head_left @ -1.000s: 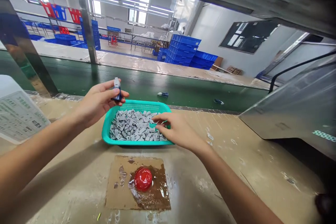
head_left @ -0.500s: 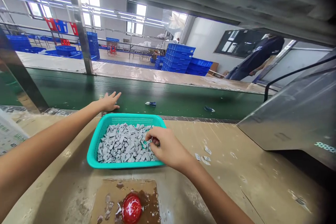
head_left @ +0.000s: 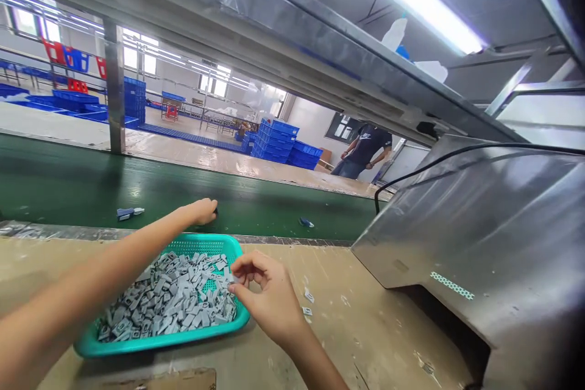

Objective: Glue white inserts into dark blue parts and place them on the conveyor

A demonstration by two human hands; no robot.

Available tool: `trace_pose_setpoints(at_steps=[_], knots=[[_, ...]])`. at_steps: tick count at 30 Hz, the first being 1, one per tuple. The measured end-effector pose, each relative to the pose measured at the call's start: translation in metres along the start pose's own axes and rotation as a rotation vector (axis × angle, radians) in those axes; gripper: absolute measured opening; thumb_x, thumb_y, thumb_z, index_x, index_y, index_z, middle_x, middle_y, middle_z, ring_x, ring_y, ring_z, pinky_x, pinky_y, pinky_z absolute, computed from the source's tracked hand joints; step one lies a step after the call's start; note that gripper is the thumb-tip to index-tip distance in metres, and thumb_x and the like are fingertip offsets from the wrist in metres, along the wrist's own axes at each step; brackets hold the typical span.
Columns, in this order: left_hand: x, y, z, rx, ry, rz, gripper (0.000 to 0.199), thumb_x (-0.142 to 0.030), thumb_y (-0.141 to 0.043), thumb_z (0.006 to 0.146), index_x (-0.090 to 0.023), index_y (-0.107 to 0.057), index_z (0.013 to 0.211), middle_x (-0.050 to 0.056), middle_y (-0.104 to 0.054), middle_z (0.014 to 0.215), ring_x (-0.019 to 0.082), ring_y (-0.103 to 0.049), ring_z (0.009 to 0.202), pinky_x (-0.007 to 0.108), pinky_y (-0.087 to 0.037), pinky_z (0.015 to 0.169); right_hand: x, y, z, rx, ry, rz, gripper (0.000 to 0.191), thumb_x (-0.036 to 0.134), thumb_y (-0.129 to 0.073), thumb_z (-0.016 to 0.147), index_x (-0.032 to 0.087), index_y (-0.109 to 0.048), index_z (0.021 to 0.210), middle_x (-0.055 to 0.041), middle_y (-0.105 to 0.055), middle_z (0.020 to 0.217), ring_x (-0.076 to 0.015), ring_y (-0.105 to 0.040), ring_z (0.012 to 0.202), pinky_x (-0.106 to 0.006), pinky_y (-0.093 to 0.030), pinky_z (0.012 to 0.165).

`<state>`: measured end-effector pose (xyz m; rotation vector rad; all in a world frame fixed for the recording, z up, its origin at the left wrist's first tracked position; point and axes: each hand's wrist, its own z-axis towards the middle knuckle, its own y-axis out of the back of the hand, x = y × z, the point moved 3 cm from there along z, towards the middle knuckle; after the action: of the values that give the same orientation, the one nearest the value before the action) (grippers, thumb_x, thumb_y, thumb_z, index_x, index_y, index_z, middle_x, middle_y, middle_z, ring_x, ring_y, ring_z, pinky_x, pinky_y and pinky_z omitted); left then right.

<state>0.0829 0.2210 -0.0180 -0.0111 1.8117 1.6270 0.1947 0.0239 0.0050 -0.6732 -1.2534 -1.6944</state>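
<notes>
A teal basket (head_left: pixel 159 341) full of small grey plastic pieces (head_left: pixel 178 292) sits on the bench. Over the green conveyor belt (head_left: pixel 256 207), just beyond the basket, my left hand (head_left: pixel 204 211) is closed, with a bit of something dark at its fingertips. My right hand (head_left: pixel 262 289) is at the basket's right edge, thumb and forefinger pinched on a small grey piece (head_left: pixel 234 281). One blue-and-white part (head_left: pixel 130 213) lies on the belt to the left, another (head_left: pixel 306 222) to the right.
Loose grey pieces (head_left: pixel 308 311) lie on the bench (head_left: pixel 333 329) right of the basket. A metal housing (head_left: pixel 439 225) with a black cable stands at the right. Cardboard (head_left: pixel 196 379) shows at the bottom edge. Beyond the belt are blue crates (head_left: pixel 274 140) and a standing person (head_left: pixel 365 149).
The view has turned right and up. My left hand has gone from spread fingers to closed over the belt. My right hand has risen from the pieces, now pinching one.
</notes>
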Motion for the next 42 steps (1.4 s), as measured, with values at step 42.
trace_pose_setpoints(at_steps=[42], knots=[[-0.025,-0.001,-0.235,0.261,0.259,-1.356,0.017,-0.021,-0.046,0.079,-0.016,-0.051,0.095,0.005,-0.056,0.086,0.009,-0.054,0.072,0.019,-0.039,0.06,-0.012,-0.031,-0.1,0.286,0.254,-0.355,0.022,0.007,-0.044,0.081,0.017,-0.063,0.075,-0.0057,-0.059,0.073,-0.0166,-0.053,0.071,-0.029,-0.045,0.062]])
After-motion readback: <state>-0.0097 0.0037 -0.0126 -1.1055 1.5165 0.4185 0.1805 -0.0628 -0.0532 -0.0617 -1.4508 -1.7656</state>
